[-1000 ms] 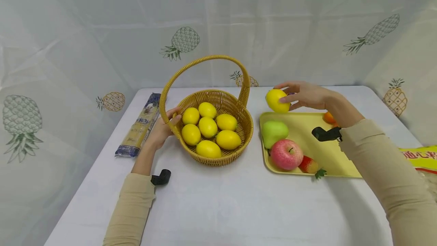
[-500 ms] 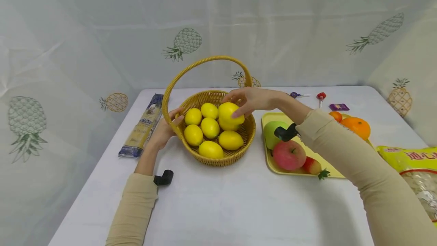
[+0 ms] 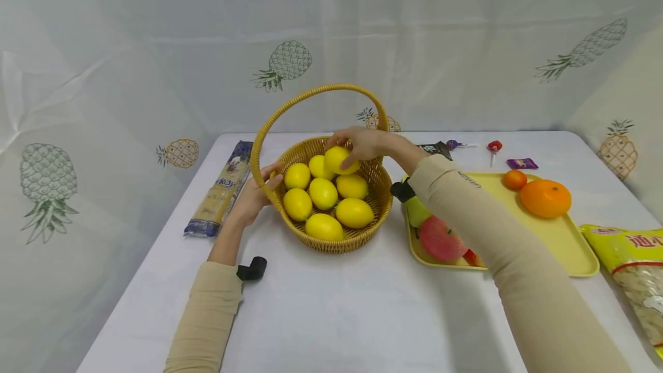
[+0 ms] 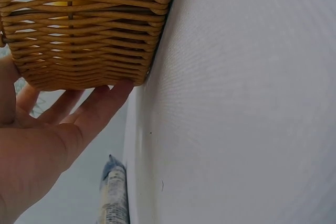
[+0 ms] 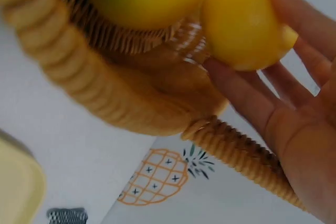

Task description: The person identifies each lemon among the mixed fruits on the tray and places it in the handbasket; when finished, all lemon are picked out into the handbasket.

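A yellow wicker basket (image 3: 383,203) with a tall arched handle holds several yellow lemons (image 3: 323,194). My left hand (image 3: 252,195) holds the basket's left side, thumb up at the rim. The left wrist view shows that hand's fingers (image 4: 100,106) along the outer wicker wall. With my right hand (image 3: 362,144) I grip another lemon (image 3: 336,160) over the back of the basket, above the other lemons. In the right wrist view, thumb and fingers hold this lemon (image 5: 244,22) just inside the rim; whether it touches the others I cannot tell.
Right of the basket, a yellow tray (image 3: 570,258) bears an orange (image 3: 545,198), a tangerine (image 3: 515,179), an apple (image 3: 440,239) and a partly hidden pear (image 3: 416,212). Lollipops (image 3: 494,147) and a purple packet (image 3: 522,163) lie behind. Bags flank both sides: noodles (image 3: 220,191), yellow bag (image 3: 629,269).
My right hand has carried the lemon leftward from above the tray's back corner into the basket's back part. My left hand has stayed at the basket's left rim.
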Motion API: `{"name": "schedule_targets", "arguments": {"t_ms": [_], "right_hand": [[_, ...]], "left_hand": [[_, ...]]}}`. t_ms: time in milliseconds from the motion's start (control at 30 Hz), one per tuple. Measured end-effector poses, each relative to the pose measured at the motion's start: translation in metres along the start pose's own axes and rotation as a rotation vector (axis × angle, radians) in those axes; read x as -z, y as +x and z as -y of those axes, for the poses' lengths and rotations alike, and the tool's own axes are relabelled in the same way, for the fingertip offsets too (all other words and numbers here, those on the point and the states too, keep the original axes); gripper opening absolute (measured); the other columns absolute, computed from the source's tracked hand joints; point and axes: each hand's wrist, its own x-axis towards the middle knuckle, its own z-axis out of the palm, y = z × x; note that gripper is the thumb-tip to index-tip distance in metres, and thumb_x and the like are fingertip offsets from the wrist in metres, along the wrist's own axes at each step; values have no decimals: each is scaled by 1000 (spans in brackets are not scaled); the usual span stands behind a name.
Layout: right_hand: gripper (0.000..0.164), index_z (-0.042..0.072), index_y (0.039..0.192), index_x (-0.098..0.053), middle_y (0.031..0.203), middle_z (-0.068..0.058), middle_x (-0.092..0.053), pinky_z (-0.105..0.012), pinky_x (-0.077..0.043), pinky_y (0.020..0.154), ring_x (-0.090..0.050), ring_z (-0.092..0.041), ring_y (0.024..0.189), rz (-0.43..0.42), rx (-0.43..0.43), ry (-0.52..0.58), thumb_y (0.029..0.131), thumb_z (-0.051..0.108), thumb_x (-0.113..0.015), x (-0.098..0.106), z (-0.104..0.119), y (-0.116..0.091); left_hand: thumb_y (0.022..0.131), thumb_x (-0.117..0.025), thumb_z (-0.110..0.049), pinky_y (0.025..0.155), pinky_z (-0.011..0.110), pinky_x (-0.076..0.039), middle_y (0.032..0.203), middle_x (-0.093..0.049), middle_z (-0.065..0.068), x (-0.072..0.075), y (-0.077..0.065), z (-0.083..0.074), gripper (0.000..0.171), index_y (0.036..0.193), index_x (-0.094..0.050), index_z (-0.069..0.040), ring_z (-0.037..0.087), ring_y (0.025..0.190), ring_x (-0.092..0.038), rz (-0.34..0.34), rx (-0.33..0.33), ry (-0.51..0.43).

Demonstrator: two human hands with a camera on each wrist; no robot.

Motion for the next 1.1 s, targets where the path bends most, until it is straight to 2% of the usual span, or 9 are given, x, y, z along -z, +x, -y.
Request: {"name": "schedule_targets", "arguments": {"t_ms": [167,300,467,633,733,867,1000,1100], "right_hand": [[52,12,137,-52,139,-14,-47,-44,-34,105,-40,-31,129,11,-31,-122,89,9,-71,-4,0,6],[52,12,136,-54,137,-13,-49,-43,-37,103,-42,-30,126,12,-51,-169,88,11,-72,-9,-1,10],[51,13,135,-55,132,-14,-52,-41,-42,98,-46,-29,121,0,-69,-168,87,11,-73,-12,-1,7],[48,11,134,-56,133,-16,-52,-39,-46,94,-48,-30,121,-9,-40,-145,89,7,-70,-7,0,0],[47,9,134,-56,132,-17,-52,-39,-45,95,-50,-31,120,-17,0,-106,90,5,-69,-2,1,-9],[45,6,133,-57,132,-15,-54,-41,-42,99,-50,-32,120,-47,110,-66,90,5,-68,3,3,-25],[43,6,132,-58,133,-10,-56,-43,-40,101,-49,-31,122,-74,240,-105,90,7,-69,-1,2,-45],[41,7,132,-57,135,-11,-53,-46,-39,103,-46,-30,126,-85,332,-153,92,10,-67,-11,-1,-63]], "left_hand": [[103,-47,-23,81,31,-51,156,-27,12,1,1,1,52,151,-33,-7,37,129,-41,-3,3,12],[103,-48,-23,80,30,-51,156,-26,11,0,1,1,52,151,-34,-8,37,128,-41,-11,3,9],[103,-49,-24,80,30,-51,155,-28,13,0,1,2,52,151,-34,-8,38,126,-43,-11,2,10],[103,-49,-24,80,29,-51,154,-29,14,1,0,1,53,151,-34,-7,39,125,-44,-7,-2,9],[103,-48,-24,78,28,-52,154,-29,15,1,0,1,53,151,-33,-7,40,124,-44,-6,-4,5],[103,-48,-24,78,27,-52,154,-28,14,2,0,2,53,151,-33,-7,40,127,-42,0,-5,5],[103,-48,-25,79,28,-51,154,-28,14,2,1,3,53,151,-33,-7,39,129,-40,3,-3,12],[103,-48,-24,80,28,-51,155,-28,14,2,1,3,53,151,-33,-8,39,129,-40,3,0,12]]}}
